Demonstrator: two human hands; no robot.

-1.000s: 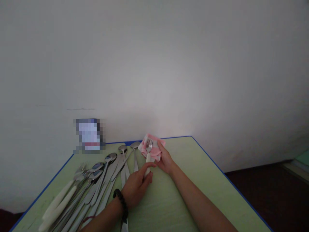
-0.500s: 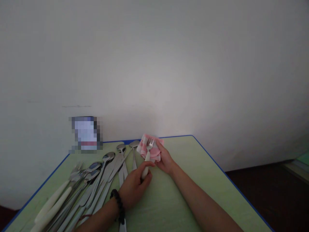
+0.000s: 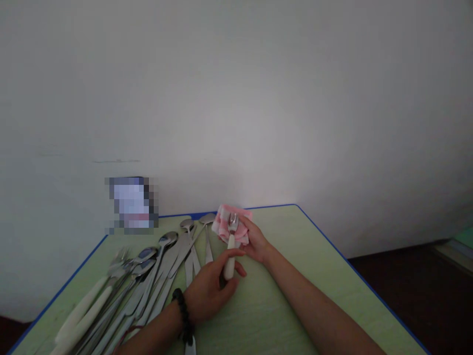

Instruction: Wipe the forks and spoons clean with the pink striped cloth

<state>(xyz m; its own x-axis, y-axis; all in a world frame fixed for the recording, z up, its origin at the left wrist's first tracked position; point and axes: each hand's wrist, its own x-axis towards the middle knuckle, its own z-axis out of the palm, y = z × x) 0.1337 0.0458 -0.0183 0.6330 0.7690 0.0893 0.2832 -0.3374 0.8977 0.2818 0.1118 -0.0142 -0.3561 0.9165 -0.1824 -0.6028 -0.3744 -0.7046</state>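
Observation:
My left hand (image 3: 214, 286), with a dark beaded bracelet at the wrist, grips the white handle of a fork (image 3: 230, 261). The fork's metal tines point away from me and lie over a pink and white cloth (image 3: 221, 228). That cloth is bunched in my right hand (image 3: 256, 241), whose thumb rests close to the tines. Part of the right fingers is hidden beneath the cloth. Left of my left hand, a spread of spoons (image 3: 168, 239), knives and forks covers the table, some partly under my left forearm.
The light green table (image 3: 281, 296) has a blue edge and stands against a pale wall (image 3: 236, 98). A blurred-out upright device (image 3: 131, 202) leans at the back left corner. Dark floor (image 3: 399, 286) shows beyond the table's right side.
The fork has turned a little, so its tines face differently. Its handle sits slightly further right, and the fingers of my left hand have loosened somewhat around it.

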